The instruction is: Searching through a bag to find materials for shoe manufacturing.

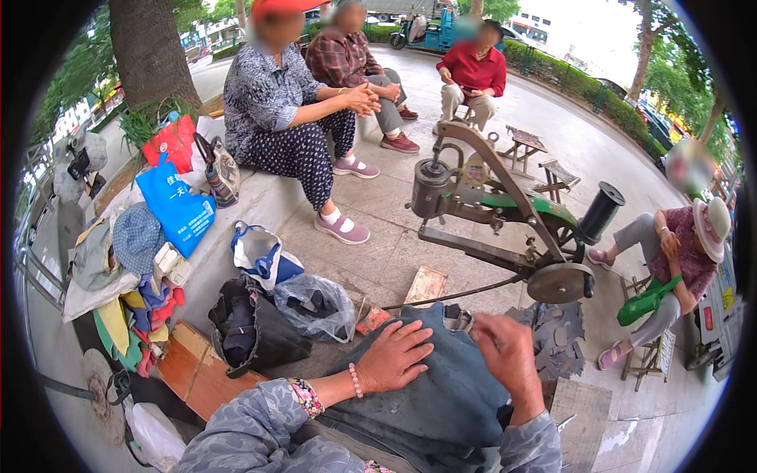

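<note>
A dark blue-grey apron cloth [445, 402] is spread over my lap. My left hand [398, 356] rests flat on it, palm down, fingers stretched out and a little apart. Above the cloth's right side, my right hand [511, 356] is raised with its fingers curled in; whatever they may hold is hidden. Just beyond the cloth stands a hand-cranked shoe-repair sewing machine [505, 201] with a black thread spool [602, 211] and a round wheel [556, 282]. Neither hand touches it. A small reddish box [373, 319] lies beyond my left fingers.
To the left are a black bag [246, 327], a clear plastic bag [315, 307], a blue bag [175, 206], coloured cloth scraps [146, 315] and a wooden board [201, 363]. Dark cut sheet material [556, 339] lies at right. Several people sit around; folding stools [556, 177] stand beyond the machine.
</note>
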